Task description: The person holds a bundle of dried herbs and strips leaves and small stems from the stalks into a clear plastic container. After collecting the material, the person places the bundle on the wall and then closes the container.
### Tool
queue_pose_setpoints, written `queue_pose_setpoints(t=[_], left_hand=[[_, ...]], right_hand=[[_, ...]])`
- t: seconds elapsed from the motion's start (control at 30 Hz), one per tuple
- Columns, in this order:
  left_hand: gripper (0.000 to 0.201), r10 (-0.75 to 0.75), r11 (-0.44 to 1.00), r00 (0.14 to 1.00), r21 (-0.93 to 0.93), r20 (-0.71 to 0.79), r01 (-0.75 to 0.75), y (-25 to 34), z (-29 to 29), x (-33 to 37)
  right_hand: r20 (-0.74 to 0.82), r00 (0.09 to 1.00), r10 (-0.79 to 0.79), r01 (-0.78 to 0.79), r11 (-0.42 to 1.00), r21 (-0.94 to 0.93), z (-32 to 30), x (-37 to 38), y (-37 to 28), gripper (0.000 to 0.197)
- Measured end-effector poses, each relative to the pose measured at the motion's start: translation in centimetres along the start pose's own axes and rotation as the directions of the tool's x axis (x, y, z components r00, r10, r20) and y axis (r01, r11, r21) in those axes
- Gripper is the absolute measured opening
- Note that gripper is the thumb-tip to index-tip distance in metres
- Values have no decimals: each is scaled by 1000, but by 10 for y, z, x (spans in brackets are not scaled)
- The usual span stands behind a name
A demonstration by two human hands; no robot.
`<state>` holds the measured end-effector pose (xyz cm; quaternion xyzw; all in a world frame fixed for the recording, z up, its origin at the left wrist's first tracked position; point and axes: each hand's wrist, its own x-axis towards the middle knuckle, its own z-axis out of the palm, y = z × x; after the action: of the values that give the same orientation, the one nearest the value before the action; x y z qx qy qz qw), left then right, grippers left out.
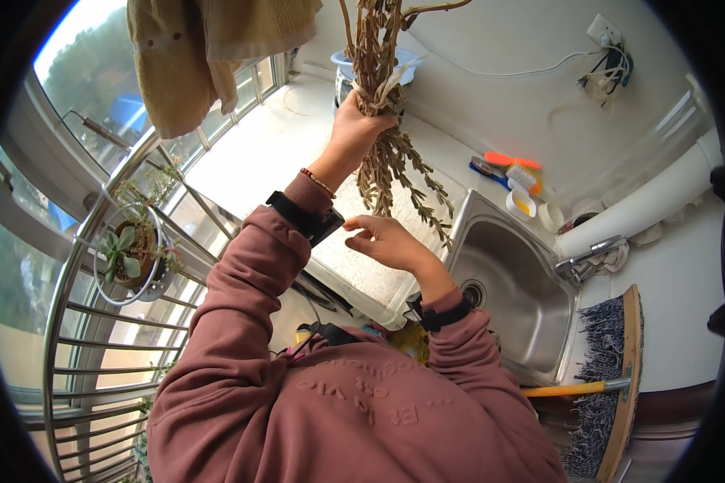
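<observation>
My left hand [358, 133] is closed around a bunch of dried plant stems [376, 68], held upright over the white counter [282, 133]. Withered leafy sprigs [395, 173] hang below the grip toward the sink's corner. Lower down, near my left wrist, my right hand [387, 244] hovers with its fingers loosely bent and apart; I see nothing in it. Behind the stems stands a blue-rimmed pot [343, 79], partly hidden by them.
To the right is a steel sink [519, 282] with a faucet [592, 256]. Brushes [524, 179] lie behind it. A mop [604, 378] leans at the lower right. On the left are a metal railing [60, 338] and a potted succulent [121, 253]; towels [169, 72] hang above.
</observation>
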<state>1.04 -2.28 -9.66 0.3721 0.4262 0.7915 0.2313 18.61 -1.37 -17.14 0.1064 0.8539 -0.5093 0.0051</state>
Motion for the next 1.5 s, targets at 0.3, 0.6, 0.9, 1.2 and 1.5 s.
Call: queue_pose_setpoints(t=[0.3, 0.6, 0.9, 1.2, 1.5], left_hand=[[39, -39, 999, 999, 24, 18, 39, -1, -5, -1], [43, -55, 995, 998, 85, 40, 51, 7, -9, -2], [47, -84, 980, 988, 190, 127, 59, 1, -4, -4], [48, -82, 974, 965, 226, 250, 25, 0, -11, -9], [50, -219, 970, 831, 22, 512, 242, 3, -7, -13]], right_hand=[[-447, 585, -677, 129, 622, -772, -9, -4, -32, 49], [-516, 616, -595, 88, 704, -705, -17, 4, -26, 47], [-450, 890, -78, -139, 893, -429, -32, 25, 26, 64], [-641, 760, -104, -190, 909, -372, -47, 7, 17, 59], [-432, 868, -244, 248, 968, -49, -81, 15, -29, 82]])
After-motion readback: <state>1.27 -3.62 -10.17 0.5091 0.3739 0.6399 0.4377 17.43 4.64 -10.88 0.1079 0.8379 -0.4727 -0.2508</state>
